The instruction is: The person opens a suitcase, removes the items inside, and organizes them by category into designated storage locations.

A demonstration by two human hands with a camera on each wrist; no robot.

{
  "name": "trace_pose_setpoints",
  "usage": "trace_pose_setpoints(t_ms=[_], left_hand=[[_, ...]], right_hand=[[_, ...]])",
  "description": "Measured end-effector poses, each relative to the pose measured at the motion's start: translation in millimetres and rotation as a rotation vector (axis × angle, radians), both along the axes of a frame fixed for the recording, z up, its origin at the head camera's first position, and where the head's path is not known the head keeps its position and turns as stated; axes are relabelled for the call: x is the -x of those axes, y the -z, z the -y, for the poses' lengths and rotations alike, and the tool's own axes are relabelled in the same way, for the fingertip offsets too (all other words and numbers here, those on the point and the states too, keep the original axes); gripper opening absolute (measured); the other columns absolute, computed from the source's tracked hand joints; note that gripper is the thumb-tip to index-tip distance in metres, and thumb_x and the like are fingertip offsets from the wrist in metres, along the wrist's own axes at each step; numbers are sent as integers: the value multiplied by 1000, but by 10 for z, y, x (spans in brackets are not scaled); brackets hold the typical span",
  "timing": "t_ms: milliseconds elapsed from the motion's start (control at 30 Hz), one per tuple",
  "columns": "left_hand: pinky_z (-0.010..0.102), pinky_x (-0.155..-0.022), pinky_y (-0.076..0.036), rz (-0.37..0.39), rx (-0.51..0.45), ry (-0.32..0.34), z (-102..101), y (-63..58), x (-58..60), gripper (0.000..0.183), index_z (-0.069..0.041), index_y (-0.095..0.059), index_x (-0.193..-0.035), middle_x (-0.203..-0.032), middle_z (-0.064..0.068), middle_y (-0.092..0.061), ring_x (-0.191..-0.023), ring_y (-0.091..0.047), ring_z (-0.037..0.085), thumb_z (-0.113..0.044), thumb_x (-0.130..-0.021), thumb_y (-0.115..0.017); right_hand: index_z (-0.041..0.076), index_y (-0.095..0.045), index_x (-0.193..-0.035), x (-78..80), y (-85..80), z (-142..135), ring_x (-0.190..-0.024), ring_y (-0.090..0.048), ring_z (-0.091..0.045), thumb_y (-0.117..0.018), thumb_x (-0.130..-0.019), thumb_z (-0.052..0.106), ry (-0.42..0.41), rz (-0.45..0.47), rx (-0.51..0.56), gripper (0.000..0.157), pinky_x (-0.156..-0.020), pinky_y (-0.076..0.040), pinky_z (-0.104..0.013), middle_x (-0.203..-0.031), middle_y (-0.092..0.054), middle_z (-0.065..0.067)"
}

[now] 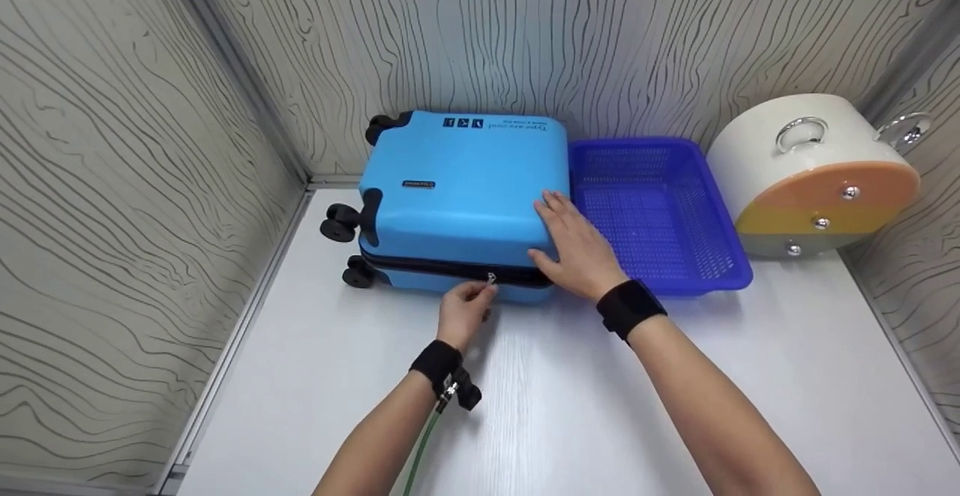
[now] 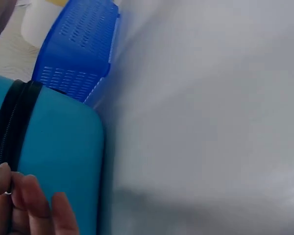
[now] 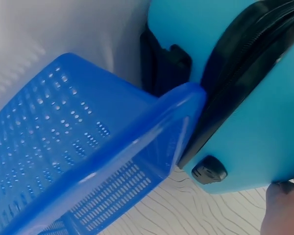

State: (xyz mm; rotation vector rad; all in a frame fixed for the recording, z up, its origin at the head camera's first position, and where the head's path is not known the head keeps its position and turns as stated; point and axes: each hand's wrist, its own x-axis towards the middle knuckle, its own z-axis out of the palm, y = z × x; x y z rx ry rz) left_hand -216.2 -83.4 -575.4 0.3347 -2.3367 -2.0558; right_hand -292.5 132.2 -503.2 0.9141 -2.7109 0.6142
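A light blue suitcase (image 1: 469, 158) lies flat on the table, with black wheels (image 1: 340, 222) at its left end. Along its near side runs a black zipper (image 1: 442, 265). My left hand (image 1: 463, 310) pinches the metal zipper pull (image 1: 491, 278) between thumb and forefinger, toward the right part of that side. In the left wrist view, the left hand's other fingers (image 2: 63, 213) hang loosely beside the zipper band. With fingers extended, my right hand (image 1: 581, 252) rests on the suitcase's near right corner. Only a small part of the right hand (image 3: 286, 208) shows in the right wrist view.
A blue-purple perforated plastic basket (image 1: 724, 284) stands against the suitcase's right end. Farther right is a round white container (image 1: 757, 136) with a striped front and metal handles. Patterned panels (image 1: 525, 23) enclose the back and sides of the white table (image 1: 570, 421).
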Motion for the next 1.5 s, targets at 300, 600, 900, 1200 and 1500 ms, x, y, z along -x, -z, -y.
trace_pose_setpoints(t_ms=[300, 600, 900, 1200, 1500], left_hand=[[31, -66, -50, -197, 595, 110, 64, -31, 10, 24, -2, -78, -109, -89, 5, -70, -75, -59, 15, -17, -104, -60], [30, -64, -48, -224, 677, 113, 93, -99, -4, 20, -6, -77, -108, -87, 1, -65, -72, -57, 12, -17, -103, -62], [29, -63, -48, -207, 679, 90, 216, -116, 5, 22, -15, -81, -106, -90, -4, -69, -72, -59, 9, -29, -103, -64], [31, -62, -50, -186, 727, 53, 431, -107, -9, 22, -18, -81, -106, -92, -5, -72, -72, -62, 8, -33, -102, -66], [32, -60, -48, -179, 738, -6, 682, -97, -28, 23, -18, -81, -106, -84, -5, -71, -68, -61, 10, -34, -102, -65]], right_hand=[[9, -24, -163, 121, -237, 316, -156, -8, -32, -59, -101, 51, -42, -93, -147, 83, -125, 0, -42, -169, -17, -16], [11, -17, -164, 180, -201, 446, -156, -9, -30, -57, -95, 68, -11, 26, -221, 98, -125, -1, -41, -170, -15, -13], [10, -20, -164, 186, -160, 443, -155, -14, -31, -62, -95, 64, -1, -33, -220, 97, -125, -4, -43, -168, -20, -14], [10, -20, -164, 177, -131, 442, -155, -15, -31, -62, -94, 64, -5, -36, -216, 98, -125, -5, -43, -168, -20, -14], [10, -20, -164, 182, -137, 450, -156, -14, -30, -62, -94, 64, 0, -23, -206, 98, -125, -4, -43, -169, -20, -13]])
